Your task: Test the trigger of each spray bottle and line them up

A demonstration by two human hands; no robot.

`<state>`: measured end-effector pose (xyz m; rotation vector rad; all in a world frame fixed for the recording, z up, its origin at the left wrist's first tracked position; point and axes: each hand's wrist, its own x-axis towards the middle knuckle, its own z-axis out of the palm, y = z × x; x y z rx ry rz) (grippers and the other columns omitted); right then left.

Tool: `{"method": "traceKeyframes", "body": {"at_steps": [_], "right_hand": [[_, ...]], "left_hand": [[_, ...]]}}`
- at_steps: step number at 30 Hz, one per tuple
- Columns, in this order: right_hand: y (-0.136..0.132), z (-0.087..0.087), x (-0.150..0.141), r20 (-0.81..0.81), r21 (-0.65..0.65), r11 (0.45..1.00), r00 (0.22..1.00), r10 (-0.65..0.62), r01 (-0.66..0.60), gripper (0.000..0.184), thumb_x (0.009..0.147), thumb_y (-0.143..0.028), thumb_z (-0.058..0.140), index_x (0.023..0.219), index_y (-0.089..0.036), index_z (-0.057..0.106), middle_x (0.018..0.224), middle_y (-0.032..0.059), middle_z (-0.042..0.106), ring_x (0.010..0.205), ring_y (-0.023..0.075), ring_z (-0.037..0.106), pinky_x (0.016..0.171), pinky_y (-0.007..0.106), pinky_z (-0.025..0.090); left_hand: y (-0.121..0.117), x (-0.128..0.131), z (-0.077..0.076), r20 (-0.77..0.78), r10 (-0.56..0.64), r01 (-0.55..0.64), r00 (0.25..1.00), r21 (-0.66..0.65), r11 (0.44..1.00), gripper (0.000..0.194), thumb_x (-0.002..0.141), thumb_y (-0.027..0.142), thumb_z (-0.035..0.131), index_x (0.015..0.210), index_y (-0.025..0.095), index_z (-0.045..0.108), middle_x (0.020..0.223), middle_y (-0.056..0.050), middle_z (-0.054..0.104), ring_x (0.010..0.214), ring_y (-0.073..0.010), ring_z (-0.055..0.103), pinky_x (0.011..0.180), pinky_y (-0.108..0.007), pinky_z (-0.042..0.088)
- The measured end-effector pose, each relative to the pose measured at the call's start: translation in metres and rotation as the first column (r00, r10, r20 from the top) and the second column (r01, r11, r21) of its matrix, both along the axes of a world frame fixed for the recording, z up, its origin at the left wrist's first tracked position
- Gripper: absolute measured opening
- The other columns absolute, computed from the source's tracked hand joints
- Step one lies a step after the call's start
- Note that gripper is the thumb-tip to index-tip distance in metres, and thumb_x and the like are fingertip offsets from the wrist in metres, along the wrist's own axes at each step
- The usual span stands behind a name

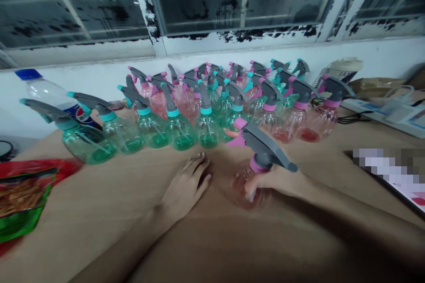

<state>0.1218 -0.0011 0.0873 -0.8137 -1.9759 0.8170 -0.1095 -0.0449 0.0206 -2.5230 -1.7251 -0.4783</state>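
Observation:
My right hand (282, 181) is wrapped round a pink spray bottle (244, 185) with a grey and pink trigger head, near the middle of the table; its base is blurred. To its left, my left hand (186, 183) lies on the tabletop with fingers stretched out, holding nothing. Just beyond the fingertips stands a front row of spray bottles: several green ones, such as this green spray bottle (181, 135) with a turquoise collar, and further right pink ones, such as this pink spray bottle (314, 124). More green and pink spray bottles are crowded behind them.
A Pepsi bottle (49, 93) with a blue cap stands behind the leftmost sprayers. At the left edge lies a red and green snack packet (26, 203). On the right are a white power strip (388, 115), black cables (352, 117) and a white jar (343, 70) by the wall.

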Motion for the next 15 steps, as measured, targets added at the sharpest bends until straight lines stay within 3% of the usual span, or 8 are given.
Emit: {"method": "traceKeyframes", "body": {"at_steps": [2,4,6,9,12,15], "right_hand": [[-0.001,-0.005,0.004,-0.054,0.050,0.998,0.998,-0.027,0.030,0.078,0.049,-0.034,0.084,0.119,-0.027,0.051,0.113,0.0043,0.062,0.100,0.0260,0.061,0.080,0.039,0.052],[-0.004,-0.008,0.009,-0.053,0.043,0.996,0.996,-0.075,0.077,0.073,0.055,-0.037,0.081,0.120,-0.027,0.049,0.116,0.0049,0.061,0.104,0.0267,0.059,0.086,0.042,0.049],[-0.010,-0.007,0.013,0.014,0.010,0.992,0.992,-0.125,0.125,0.052,0.066,-0.039,0.075,0.112,-0.026,0.053,0.103,0.0039,0.066,0.094,0.0248,0.063,0.083,0.041,0.049],[-0.020,-0.002,0.021,0.107,0.060,0.983,0.978,-0.181,0.175,0.029,0.075,-0.041,0.067,0.095,-0.022,0.061,0.093,0.0039,0.070,0.090,0.0236,0.064,0.083,0.039,0.048],[-0.022,0.001,0.038,0.179,0.102,0.966,0.951,-0.252,0.237,0.028,0.077,-0.042,0.064,0.096,-0.021,0.064,0.091,0.0033,0.071,0.082,0.0212,0.065,0.072,0.034,0.050],[-0.014,0.002,0.073,0.229,0.135,0.913,0.885,-0.406,0.384,0.032,0.075,-0.046,0.065,0.095,-0.020,0.067,0.089,0.0051,0.071,0.072,0.0214,0.064,0.054,0.030,0.047]], "left_hand": [[0.000,0.000,0.000,-0.003,0.009,-0.009,1.000,0.007,1.000,0.037,0.097,0.030,0.037,0.129,0.014,0.046,0.137,-0.011,0.048,0.129,-0.0242,0.039,0.105,-0.044,0.034],[0.000,0.001,0.000,-0.009,0.012,-0.012,1.000,0.012,1.000,0.037,0.097,0.029,0.037,0.129,0.013,0.047,0.136,-0.012,0.048,0.129,-0.0241,0.039,0.106,-0.044,0.033],[0.000,0.001,0.000,-0.019,0.003,-0.003,1.000,0.011,1.000,0.037,0.097,0.029,0.037,0.128,0.012,0.048,0.135,-0.012,0.049,0.129,-0.0240,0.039,0.106,-0.043,0.033],[0.001,0.000,0.000,-0.032,-0.003,0.003,0.999,0.017,1.000,0.037,0.097,0.029,0.037,0.127,0.012,0.049,0.135,-0.012,0.049,0.129,-0.0237,0.039,0.106,-0.042,0.033],[0.003,-0.002,-0.001,-0.043,0.001,0.001,0.999,0.036,0.999,0.037,0.097,0.029,0.036,0.126,0.011,0.050,0.135,-0.012,0.049,0.128,-0.0245,0.040,0.106,-0.044,0.033],[0.005,-0.005,-0.003,-0.041,-0.005,0.007,0.999,0.049,0.999,0.038,0.097,0.031,0.035,0.126,0.011,0.050,0.136,-0.013,0.048,0.128,-0.0253,0.040,0.106,-0.046,0.033]]}}
